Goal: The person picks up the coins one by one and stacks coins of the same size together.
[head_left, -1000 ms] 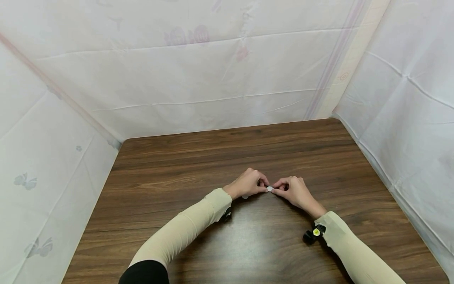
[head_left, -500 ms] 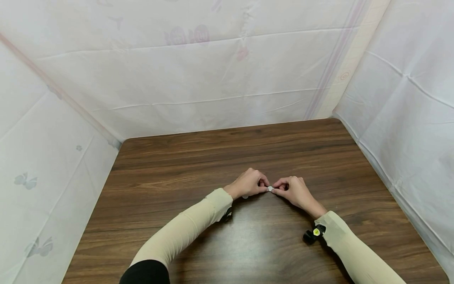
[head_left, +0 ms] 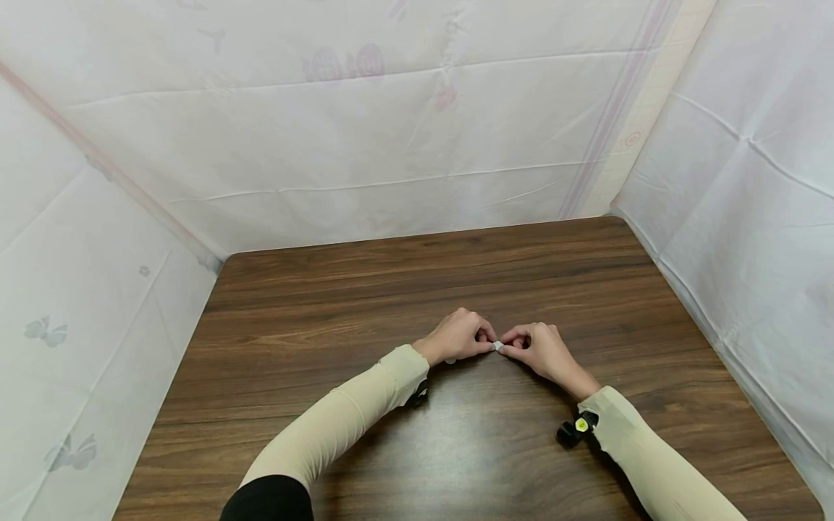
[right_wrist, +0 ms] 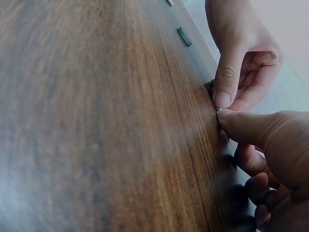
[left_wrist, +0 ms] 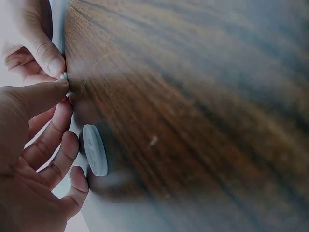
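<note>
Just right of the middle of the table, my two hands meet at a small pale disc (head_left: pixel 498 346). The left hand (head_left: pixel 458 335) pinches its left side with thumb and forefinger, while its other fingers are loosely bent. From the opposite side the right hand (head_left: pixel 539 351) grips the same disc between thumb and fingertips. Fingertips cover most of the disc in both wrist views, leaving a small pale edge (right_wrist: pixel 218 110). Under the left hand, a grey round disc (left_wrist: pixel 95 150) with a grooved edge lies on the tabletop.
The dark wood-grain table (head_left: pixel 326 289) has white patterned cloth (head_left: pixel 365 145) behind it and on both sides. In the right wrist view a second small piece (right_wrist: pixel 170 2) lies beyond the grooved disc, at the top edge. Black wrist cameras (head_left: pixel 573 430) hang below the sleeves.
The left hand has shifted very slightly to the right, and the pinched disc with it. The right hand stays practically still, and the disc on the table has not moved.
</note>
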Demonstrator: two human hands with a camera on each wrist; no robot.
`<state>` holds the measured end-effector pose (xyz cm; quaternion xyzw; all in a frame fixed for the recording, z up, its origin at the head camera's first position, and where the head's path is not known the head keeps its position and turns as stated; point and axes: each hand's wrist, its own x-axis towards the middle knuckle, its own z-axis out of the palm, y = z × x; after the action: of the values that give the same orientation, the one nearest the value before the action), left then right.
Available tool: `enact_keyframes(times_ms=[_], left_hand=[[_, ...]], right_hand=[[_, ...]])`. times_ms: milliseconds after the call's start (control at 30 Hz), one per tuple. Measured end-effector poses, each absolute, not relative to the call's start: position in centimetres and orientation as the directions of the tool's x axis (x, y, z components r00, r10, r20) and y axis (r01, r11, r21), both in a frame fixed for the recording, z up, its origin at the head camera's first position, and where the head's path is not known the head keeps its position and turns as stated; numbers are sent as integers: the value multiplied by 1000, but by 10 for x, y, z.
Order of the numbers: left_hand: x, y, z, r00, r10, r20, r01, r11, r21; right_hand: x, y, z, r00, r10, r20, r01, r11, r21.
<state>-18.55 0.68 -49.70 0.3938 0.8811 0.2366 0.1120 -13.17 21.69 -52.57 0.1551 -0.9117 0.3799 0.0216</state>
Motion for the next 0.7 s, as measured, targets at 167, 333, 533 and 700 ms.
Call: enact_keyframes(times_ms=[167,333,533,700], left_hand=[[-186,7,-498,-663,749,-4,646,575,502],[-187,7,-499,-658,753,6,655,568,498],[-186,6,-499,-657,754,13,656,563,502],[-186,6,-500,-656,755,10,656,563,503]], right_hand=[[-132,217,-526,-951,-266,155,-298,664,-686],[-132,217,-526,-951,-270,148,-295,660,-691],[-132,218,-525,-952,-274,138,-290,658,-695],[-132,218,-524,-955,-272,118,-274,662,-697]])
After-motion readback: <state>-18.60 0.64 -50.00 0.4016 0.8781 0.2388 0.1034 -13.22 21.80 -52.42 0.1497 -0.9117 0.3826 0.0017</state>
